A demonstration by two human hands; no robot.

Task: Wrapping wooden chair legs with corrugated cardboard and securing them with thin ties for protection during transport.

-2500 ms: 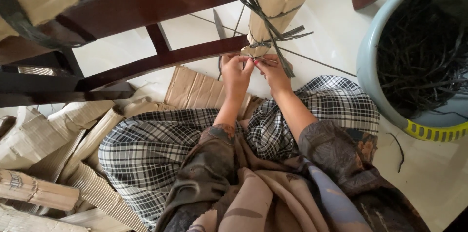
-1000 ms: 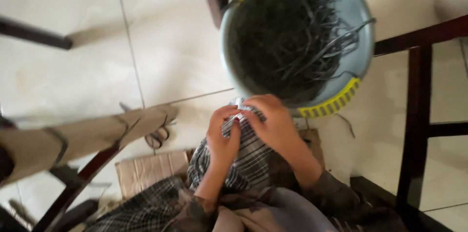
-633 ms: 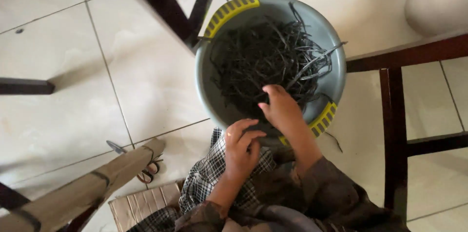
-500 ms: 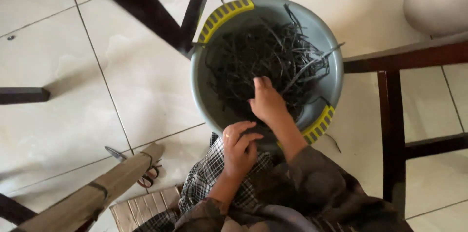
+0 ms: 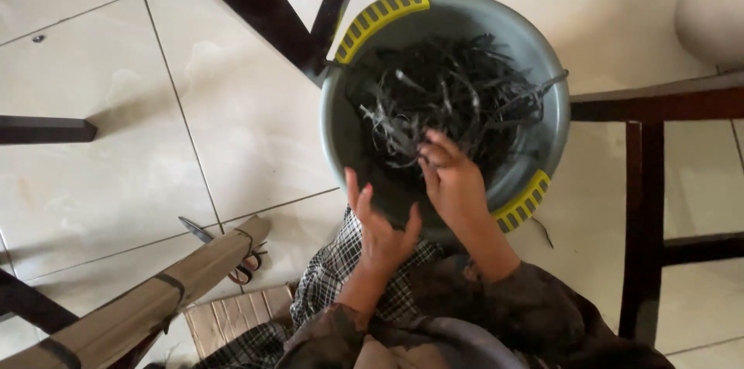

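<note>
Landmark: the grey plastic basin (image 5: 535, 67) w/ yellow grip handles, sitting on the pale tiled floor (image 5: 155, 144).

Inside the basin: a tangled heap of dark flat strips (image 5: 457, 98), filling most of the bowl, a few ends poking over the far-right rim.

Right hand (image 5: 453, 183) is over the near side of the basin, fingers curled down into the near edge of the strip heap. Fingertips look pinched on strip ends, but can't tell if any one strip is actually held – blur + tangle hide it. Left hand (image 5: 381, 222) is at the near-left rim, palm up-ish, fingers spread wide, holding nothing, not touching the strips.

Step in hand, as I judge it: picking a strip out of the heap, right hand doing the selecting, left hand waiting to receive. The next move would call for singling out one strip, pulling it free w/o dragging the whole tangle over the rim, then taking the free end in the left hand.

Around the basin: a dark wooden chair frame (image 5: 643, 206) just right of it; another dark wooden leg (image 5: 256, 5) at its far-left, touching or nearly so. Well to the near-left, a cardboard-wrapped furniture leg (image 5: 147, 303) bound w/ dark strips, w/ scissors (image 5: 232, 260) lying on the floor by its end. Corrugated cardboard sheet (image 5: 229, 326) nearer still. Person's checked cloth lap (image 5: 349, 276) sits directly below the near rim.
</note>
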